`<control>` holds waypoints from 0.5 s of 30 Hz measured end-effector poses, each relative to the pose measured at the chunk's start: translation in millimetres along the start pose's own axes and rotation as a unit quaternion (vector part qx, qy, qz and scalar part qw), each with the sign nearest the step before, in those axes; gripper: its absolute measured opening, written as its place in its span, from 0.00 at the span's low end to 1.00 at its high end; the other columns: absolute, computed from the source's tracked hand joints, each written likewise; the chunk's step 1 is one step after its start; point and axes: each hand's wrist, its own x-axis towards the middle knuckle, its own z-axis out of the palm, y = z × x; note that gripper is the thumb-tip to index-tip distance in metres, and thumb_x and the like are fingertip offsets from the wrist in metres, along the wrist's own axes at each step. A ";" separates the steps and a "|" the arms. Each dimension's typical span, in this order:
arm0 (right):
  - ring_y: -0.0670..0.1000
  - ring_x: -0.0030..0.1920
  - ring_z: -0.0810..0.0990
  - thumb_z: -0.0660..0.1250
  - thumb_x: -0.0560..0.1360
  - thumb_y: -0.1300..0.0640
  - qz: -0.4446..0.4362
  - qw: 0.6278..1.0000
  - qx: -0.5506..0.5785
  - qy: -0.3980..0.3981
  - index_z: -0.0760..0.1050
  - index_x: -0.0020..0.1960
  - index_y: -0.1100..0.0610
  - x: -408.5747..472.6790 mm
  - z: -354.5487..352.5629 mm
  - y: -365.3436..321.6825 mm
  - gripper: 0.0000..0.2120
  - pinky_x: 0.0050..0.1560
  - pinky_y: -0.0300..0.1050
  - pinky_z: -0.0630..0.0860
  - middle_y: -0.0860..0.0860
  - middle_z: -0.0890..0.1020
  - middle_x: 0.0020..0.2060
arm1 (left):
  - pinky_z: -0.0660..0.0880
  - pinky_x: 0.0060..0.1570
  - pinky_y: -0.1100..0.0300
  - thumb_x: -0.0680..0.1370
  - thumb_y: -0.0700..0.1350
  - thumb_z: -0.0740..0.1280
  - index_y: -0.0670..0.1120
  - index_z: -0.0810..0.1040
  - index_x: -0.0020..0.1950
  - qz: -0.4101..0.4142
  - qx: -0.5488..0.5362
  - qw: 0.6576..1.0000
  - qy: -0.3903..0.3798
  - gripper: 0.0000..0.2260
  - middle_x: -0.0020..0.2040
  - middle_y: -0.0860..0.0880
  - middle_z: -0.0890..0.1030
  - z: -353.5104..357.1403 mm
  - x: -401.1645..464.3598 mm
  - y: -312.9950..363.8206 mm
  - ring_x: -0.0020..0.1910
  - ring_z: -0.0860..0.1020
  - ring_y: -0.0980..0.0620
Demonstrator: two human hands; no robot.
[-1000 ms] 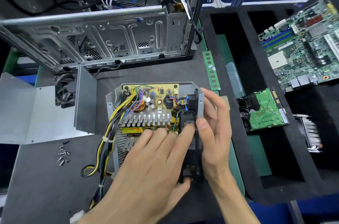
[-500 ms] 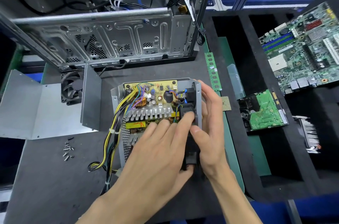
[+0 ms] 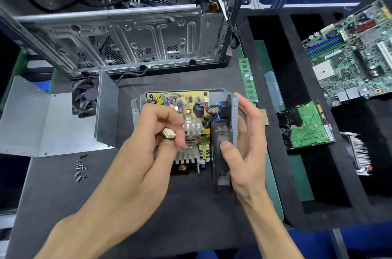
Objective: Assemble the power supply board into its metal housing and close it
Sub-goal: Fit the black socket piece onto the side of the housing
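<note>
Left hand (image 3: pixel 148 142) fingers pinching white connector (image 3: pixel 169 133) above board (image 3: pixel 191 101) — right hand (image 3: pixel 244 144) clasping housing (image 3: pixel 234 114) edge.

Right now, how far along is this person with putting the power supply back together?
Roughly midway. Done: the yellow circuit board already lies inside the open metal housing. In hand: the left hand pinches a small white connector, while the right hand steadies the black fan against the housing wall. Left: the bent metal cover lies aside and the loose screws wait on the mat, so closing is not yet done.
</note>
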 end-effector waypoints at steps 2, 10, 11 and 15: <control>0.55 0.72 0.73 0.63 0.72 0.62 0.006 1.000 0.004 0.002 0.65 0.74 0.54 0.5 -0.6 -0.3 0.30 0.66 0.42 0.73 0.41 0.75 0.70 | 0.75 0.39 0.49 0.78 0.47 0.55 0.60 0.72 0.56 0.008 0.028 1.000 -0.005 0.12 0.44 0.53 0.80 -2.3 0.1 -2.1 0.40 0.77 0.49; 0.57 0.72 0.73 0.63 0.74 0.61 0.022 1.000 0.008 0.009 0.65 0.75 0.55 1.1 -0.7 -1.8 0.29 0.66 0.45 0.74 0.42 0.75 0.70 | 0.78 0.45 0.47 0.78 0.43 0.63 0.59 0.75 0.58 0.013 0.111 0.993 -0.046 0.13 0.49 0.54 0.80 -12.8 12.8 16.6 0.46 0.81 0.47; 0.56 0.72 0.74 0.63 0.74 0.61 0.022 1.000 0.006 0.009 0.65 0.75 0.55 1.1 -0.4 -2.2 0.29 0.66 0.44 0.73 0.41 0.75 0.70 | 0.78 0.48 0.52 0.77 0.42 0.65 0.59 0.75 0.58 0.014 0.111 0.992 -0.055 0.14 0.49 0.54 0.80 -14.0 12.6 19.3 0.48 0.81 0.48; 0.53 0.73 0.73 0.63 0.75 0.61 0.020 1.000 -0.002 0.015 0.65 0.75 0.54 -0.7 0.9 -1.9 0.28 0.67 0.42 0.72 0.39 0.75 0.70 | 0.78 0.55 0.60 0.79 0.31 0.65 0.54 0.77 0.58 -0.019 0.028 0.998 -0.043 0.18 0.49 0.52 0.83 -18.2 17.0 21.1 0.50 0.83 0.47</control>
